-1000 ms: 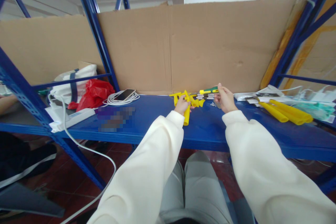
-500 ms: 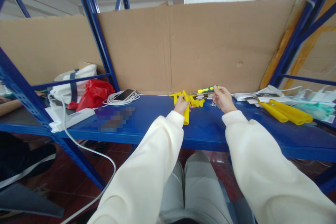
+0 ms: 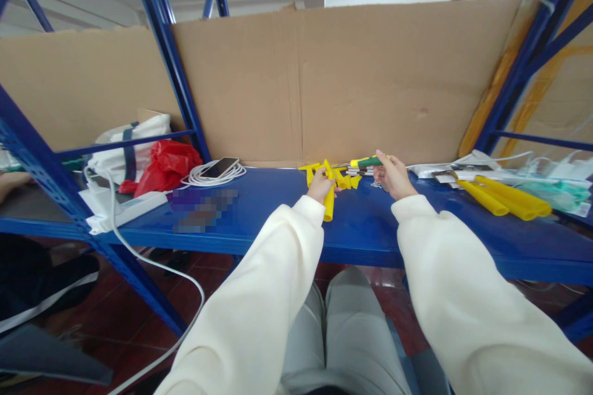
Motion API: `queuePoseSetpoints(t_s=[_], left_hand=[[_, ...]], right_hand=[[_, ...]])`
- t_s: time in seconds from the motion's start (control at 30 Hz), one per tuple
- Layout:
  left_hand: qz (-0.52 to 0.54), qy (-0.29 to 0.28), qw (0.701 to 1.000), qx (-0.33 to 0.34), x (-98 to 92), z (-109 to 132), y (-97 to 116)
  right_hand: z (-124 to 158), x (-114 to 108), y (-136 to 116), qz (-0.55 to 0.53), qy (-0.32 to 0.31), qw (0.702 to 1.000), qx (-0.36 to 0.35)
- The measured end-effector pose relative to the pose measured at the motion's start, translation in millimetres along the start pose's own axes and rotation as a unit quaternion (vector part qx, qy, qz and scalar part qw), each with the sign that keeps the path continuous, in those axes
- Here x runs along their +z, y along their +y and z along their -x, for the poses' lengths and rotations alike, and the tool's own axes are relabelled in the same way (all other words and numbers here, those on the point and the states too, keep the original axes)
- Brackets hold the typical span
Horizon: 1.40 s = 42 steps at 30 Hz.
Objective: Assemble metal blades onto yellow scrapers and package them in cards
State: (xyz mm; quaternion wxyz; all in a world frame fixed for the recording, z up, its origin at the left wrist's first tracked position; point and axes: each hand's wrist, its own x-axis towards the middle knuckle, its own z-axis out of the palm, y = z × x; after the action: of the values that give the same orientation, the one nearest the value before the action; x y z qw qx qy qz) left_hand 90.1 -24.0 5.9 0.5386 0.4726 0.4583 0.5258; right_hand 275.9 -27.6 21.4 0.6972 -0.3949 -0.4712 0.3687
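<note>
My left hand (image 3: 319, 186) is closed around a yellow tube-shaped part (image 3: 328, 205), whose lower end sticks out toward me. In my right hand (image 3: 393, 176) is a screwdriver (image 3: 369, 162) with a green and yellow handle. It lies nearly level, its shaft pointing left toward the yellow part; whether the tip touches anything is too small to tell. Behind and beside my left hand lie more yellow pieces (image 3: 353, 182). Small silvery bits (image 3: 377, 184), perhaps screws, are on the blue shelf (image 3: 365, 222) by my right hand, and small metal-and-white pieces (image 3: 360, 171) sit behind the screwdriver.
Several yellow tubes (image 3: 514, 199) rest at the right near plastic bags (image 3: 563, 194). On the left are a phone (image 3: 221, 167) on a coiled white cable (image 3: 234, 176), a red bag (image 3: 169, 165) and a power strip (image 3: 134, 208). Cardboard (image 3: 370, 86) stands behind. Another person's hand (image 3: 13, 182) shows far left.
The screwdriver handle has turned in my right hand, and my fingers have shifted slightly on it. My left hand and the yellow part stay in place. The other person's arm has moved left.
</note>
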Motion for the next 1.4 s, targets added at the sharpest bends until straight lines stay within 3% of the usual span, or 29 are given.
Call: queuePoseSetpoints(t_s=[1.07, 1.23, 1.4], left_hand=[[0.052, -0.007, 0.998, -0.021, 1.7, 11.1, 8.2], [0.085, 0.04, 0.995, -0.032, -0.8, 8.3, 9.9], [0.115, 0.037, 0.992, -0.027, -2.0, 6.4, 10.3]], right_hand=[[3.8, 2.8, -4.8, -0.02, 0.022, 0.999, 0.024], [-4.3, -7.3, -3.7, -0.039, 0.072, 0.997, -0.011], [-10.4, -15.3, 0.4, -0.017, 0.104, 0.994, -0.019]])
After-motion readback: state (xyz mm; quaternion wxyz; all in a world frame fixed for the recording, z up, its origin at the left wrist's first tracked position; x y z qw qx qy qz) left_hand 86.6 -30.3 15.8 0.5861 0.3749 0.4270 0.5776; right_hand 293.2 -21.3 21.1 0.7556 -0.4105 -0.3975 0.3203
